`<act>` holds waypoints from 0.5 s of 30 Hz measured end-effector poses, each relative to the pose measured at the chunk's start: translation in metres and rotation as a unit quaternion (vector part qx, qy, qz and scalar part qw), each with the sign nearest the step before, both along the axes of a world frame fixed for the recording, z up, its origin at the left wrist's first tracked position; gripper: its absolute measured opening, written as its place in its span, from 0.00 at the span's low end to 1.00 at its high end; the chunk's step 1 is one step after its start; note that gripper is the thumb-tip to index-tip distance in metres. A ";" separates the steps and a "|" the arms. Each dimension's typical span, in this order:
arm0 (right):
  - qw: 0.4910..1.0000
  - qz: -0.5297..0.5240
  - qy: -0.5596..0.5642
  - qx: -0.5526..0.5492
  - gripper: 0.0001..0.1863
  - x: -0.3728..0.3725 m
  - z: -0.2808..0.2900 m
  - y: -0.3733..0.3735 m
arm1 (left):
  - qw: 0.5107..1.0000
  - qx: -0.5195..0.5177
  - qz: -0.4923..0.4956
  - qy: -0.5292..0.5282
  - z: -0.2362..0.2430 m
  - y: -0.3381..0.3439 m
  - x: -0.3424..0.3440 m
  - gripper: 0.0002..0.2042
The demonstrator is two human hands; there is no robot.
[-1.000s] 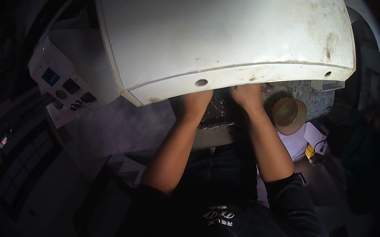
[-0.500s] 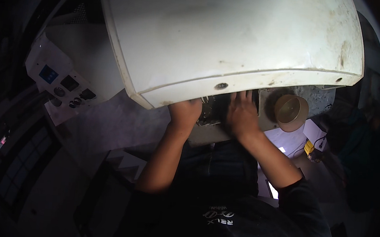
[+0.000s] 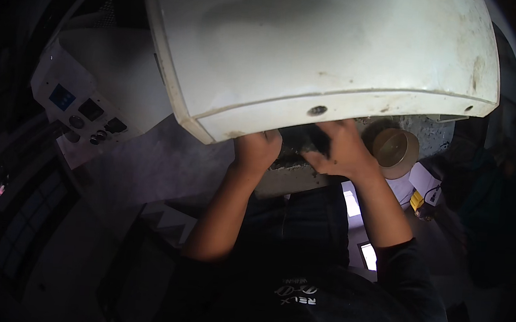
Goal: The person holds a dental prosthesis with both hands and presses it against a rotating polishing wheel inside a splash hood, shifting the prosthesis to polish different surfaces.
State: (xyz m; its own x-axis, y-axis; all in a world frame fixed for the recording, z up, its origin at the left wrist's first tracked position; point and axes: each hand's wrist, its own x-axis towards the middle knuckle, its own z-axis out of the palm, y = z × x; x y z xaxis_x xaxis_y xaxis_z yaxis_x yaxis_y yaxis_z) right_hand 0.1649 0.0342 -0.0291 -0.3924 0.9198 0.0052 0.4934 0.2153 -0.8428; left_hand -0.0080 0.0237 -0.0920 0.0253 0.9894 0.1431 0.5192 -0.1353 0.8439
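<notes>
A large white machine cover (image 3: 323, 44), stained in places, overhangs a dark, grimy, speckled work area (image 3: 294, 158). My left hand (image 3: 256, 151) is under its front edge with fingers curled; whatever it holds is hidden. To its right, my right hand (image 3: 342, 150) has thumb and fingers apart over the dark opening, the fingertips partly under the edge, and I make out nothing held in it. A round brown container (image 3: 394, 148) stands just right of my right hand on the machine's base.
A control panel (image 3: 87, 115) with knobs and a blue display is at left. At right lie a white item (image 3: 419, 178) with a cable and a yellow object (image 3: 417, 201). Dark cloth (image 3: 489, 218) is at far right, a dark paned frame (image 3: 26, 220) at lower left.
Both hands have shifted down from deeper under the cover since a second ago. In the last half second my right hand's thumb has spread from its fingers. The cover appears further right.
</notes>
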 end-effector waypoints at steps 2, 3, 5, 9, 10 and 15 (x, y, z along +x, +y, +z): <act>0.997 0.005 -0.067 -0.032 0.26 -0.008 -0.010 0.001 | 0.998 0.004 0.016 -0.063 -0.005 0.000 0.005 0.08; 0.996 -0.052 -0.061 -0.040 0.24 -0.006 -0.019 -0.001 | 0.997 0.002 0.017 -0.082 -0.006 0.000 0.008 0.08; 0.988 -0.105 0.010 -0.111 0.24 -0.001 -0.021 0.002 | 0.995 0.001 0.018 -0.099 -0.004 0.003 0.010 0.08; 0.972 -0.210 0.097 -0.050 0.15 -0.007 -0.038 0.005 | 0.999 0.011 0.007 -0.036 0.008 0.015 0.018 0.10; 0.971 -0.236 0.040 0.019 0.13 -0.007 -0.044 0.006 | 1.000 0.013 0.014 -0.017 0.010 0.017 0.023 0.11; 0.963 -0.270 0.007 0.010 0.11 -0.015 -0.048 0.020 | 0.997 0.076 0.024 -0.008 0.008 0.030 0.027 0.10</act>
